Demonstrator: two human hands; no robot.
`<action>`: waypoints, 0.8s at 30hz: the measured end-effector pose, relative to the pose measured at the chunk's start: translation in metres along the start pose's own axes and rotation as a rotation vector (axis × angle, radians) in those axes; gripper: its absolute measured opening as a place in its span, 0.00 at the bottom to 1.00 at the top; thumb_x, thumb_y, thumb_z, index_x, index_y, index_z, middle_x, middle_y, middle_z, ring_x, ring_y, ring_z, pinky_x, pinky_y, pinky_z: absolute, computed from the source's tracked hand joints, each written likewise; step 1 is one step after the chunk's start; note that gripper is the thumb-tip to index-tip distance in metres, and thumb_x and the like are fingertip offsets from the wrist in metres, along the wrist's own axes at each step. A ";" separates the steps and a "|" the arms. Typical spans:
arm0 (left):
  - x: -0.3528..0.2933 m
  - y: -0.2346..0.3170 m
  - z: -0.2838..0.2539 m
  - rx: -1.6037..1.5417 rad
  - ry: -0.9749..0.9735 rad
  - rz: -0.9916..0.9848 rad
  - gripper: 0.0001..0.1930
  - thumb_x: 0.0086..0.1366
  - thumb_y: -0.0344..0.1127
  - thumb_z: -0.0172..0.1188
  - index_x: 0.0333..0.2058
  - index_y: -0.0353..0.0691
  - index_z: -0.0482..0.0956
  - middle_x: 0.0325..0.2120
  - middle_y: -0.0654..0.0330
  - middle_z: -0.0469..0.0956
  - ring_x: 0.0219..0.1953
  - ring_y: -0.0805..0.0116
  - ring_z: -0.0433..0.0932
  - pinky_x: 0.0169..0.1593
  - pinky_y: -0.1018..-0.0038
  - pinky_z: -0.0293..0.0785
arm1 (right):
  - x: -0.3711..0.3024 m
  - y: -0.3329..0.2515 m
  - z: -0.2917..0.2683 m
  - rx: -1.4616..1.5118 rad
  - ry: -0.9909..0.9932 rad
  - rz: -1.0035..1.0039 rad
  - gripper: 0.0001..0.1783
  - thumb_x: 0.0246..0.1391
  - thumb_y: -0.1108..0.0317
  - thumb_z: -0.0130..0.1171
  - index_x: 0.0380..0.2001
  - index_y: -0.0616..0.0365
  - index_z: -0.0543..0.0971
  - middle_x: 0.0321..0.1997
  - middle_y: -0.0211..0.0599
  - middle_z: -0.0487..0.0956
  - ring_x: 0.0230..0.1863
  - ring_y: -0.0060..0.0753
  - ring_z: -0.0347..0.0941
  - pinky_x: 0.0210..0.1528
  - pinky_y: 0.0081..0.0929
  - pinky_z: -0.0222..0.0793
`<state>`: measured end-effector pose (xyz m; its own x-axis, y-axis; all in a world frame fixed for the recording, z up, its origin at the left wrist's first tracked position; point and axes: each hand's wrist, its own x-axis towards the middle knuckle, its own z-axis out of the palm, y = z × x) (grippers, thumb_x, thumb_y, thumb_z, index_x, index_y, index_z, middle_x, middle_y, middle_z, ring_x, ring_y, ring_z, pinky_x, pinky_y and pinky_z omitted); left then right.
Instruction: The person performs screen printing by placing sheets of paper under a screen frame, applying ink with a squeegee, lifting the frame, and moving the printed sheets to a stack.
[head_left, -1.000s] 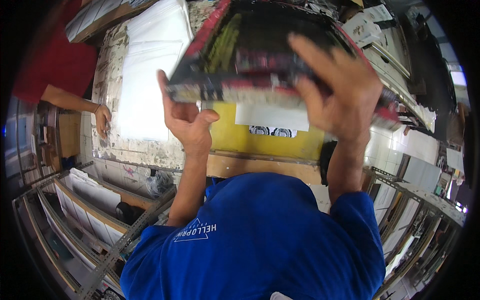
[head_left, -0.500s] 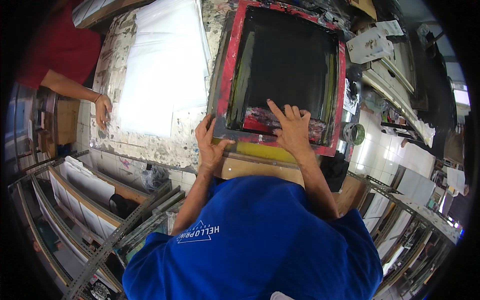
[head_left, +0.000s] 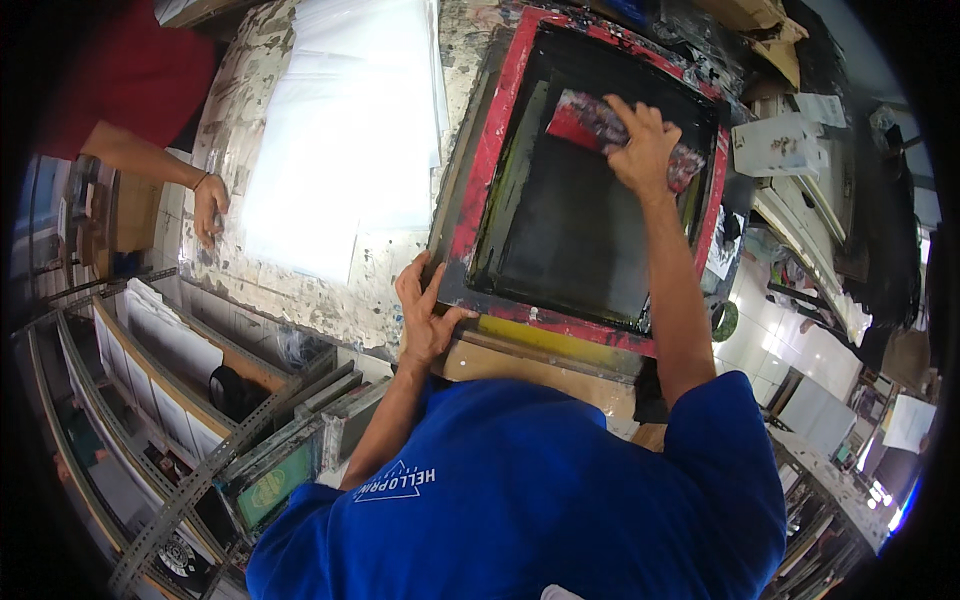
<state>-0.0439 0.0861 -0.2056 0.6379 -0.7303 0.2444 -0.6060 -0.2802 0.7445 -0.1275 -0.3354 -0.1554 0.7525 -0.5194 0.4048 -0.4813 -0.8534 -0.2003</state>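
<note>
A screen-printing frame (head_left: 482, 200) with red, ink-smeared edges lies in front of me, its dark mesh (head_left: 575, 225) coated with black ink. My right hand (head_left: 645, 150) is closed on a squeegee (head_left: 577, 122), a wide red bar stained with ink, near the far end of the mesh. At the near left corner of the frame rests my left hand (head_left: 428, 322), fingers spread, with the thumb along the near edge. Beneath that edge shows a yellow strip (head_left: 550, 343).
White sheets (head_left: 340, 140) are stacked on the stained table (head_left: 225, 150) to the left. A co-worker's hand (head_left: 209, 205) hangs by the table's left edge. A plastic container (head_left: 775, 148) stands at right. Metal racks (head_left: 215, 480) with boards fill the lower left.
My right hand has pushed the squeegee from the near end of the mesh to the far end. My left hand stays at the frame's corner. The whole view has shifted slightly.
</note>
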 end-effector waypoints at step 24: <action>-0.008 0.001 0.006 -0.209 0.064 -0.076 0.49 0.46 0.48 0.80 0.65 0.32 0.71 0.55 0.47 0.72 0.58 0.50 0.68 0.64 0.60 0.63 | 0.061 0.053 -0.060 0.575 0.071 0.166 0.37 0.48 0.77 0.68 0.64 0.43 0.79 0.50 0.36 0.86 0.50 0.20 0.77 0.53 0.24 0.72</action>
<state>-0.0531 0.0878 -0.2107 0.7108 -0.6693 0.2162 -0.4473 -0.1929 0.8733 -0.1340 -0.4103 -0.0876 0.6469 -0.6601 0.3817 -0.2543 -0.6587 -0.7081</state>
